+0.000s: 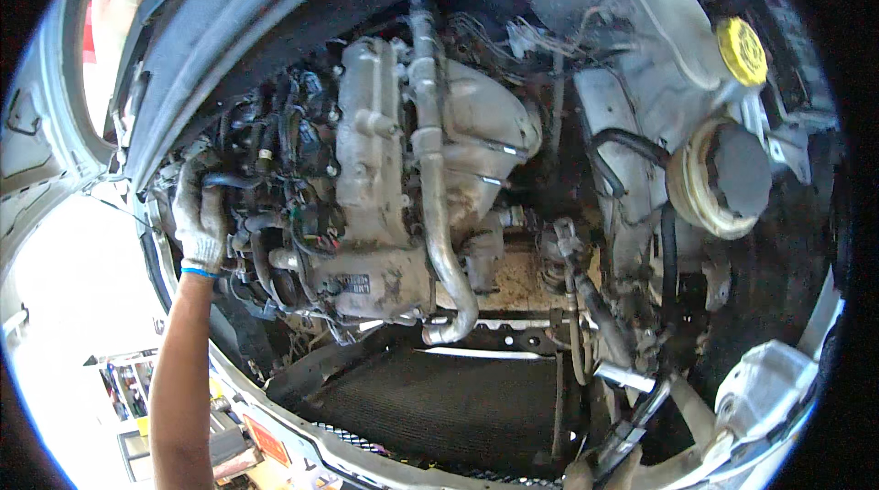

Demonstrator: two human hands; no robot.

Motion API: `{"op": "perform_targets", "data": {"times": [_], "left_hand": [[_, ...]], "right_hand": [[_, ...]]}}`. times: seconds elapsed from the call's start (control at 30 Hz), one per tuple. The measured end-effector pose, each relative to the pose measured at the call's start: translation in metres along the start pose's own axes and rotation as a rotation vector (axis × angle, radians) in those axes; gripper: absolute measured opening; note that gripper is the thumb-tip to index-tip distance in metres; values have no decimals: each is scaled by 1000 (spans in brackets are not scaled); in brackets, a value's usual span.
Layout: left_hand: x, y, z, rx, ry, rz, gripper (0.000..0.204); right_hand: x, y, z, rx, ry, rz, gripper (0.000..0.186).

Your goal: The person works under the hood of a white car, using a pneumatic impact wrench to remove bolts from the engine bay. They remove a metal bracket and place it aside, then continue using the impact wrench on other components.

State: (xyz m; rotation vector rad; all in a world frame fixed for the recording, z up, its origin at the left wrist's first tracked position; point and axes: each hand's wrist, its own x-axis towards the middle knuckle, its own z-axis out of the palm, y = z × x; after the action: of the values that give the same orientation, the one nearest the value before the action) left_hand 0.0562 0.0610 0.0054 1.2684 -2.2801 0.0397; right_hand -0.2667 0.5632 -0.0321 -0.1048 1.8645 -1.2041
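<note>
I have the tool [623, 440] well below and right of the engine [371, 215], its shiny metal and dark parts near my view's lower edge. That edge cuts off the right hand [627, 469]; the fingers I can see are bent about the tool. Against the engine's left side, the left hand [199, 220], in a pale, soiled glove with a blue cuff, reaches in among dark hoses [236, 181]. Its fingers are curled beside one hose, but I cannot tell whether they grip it. On the engine's right half I see a metal pipe [426, 142]. Below the engine is the dark radiator [421, 408]; far to its right, a reservoir [700, 183] with a black top, a yellow cap [742, 52] and, lower down, a headlamp [765, 389].
</note>
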Motion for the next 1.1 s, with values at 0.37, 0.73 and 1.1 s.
{"op": "perform_targets", "data": {"times": [0.37, 0.73, 1.1], "left_hand": [[5, 8, 2, -61, -42, -24, 35], [8, 20, -1, -222, -117, -149, 34], [10, 18, -4, -120, -136, -56, 34]], "right_hand": [[7, -42, 18, -329, -86, 64, 69], [14, -36, 19, -633, -131, 116, 73], [11, -33, 23, -531, -89, -109, 74]]}}
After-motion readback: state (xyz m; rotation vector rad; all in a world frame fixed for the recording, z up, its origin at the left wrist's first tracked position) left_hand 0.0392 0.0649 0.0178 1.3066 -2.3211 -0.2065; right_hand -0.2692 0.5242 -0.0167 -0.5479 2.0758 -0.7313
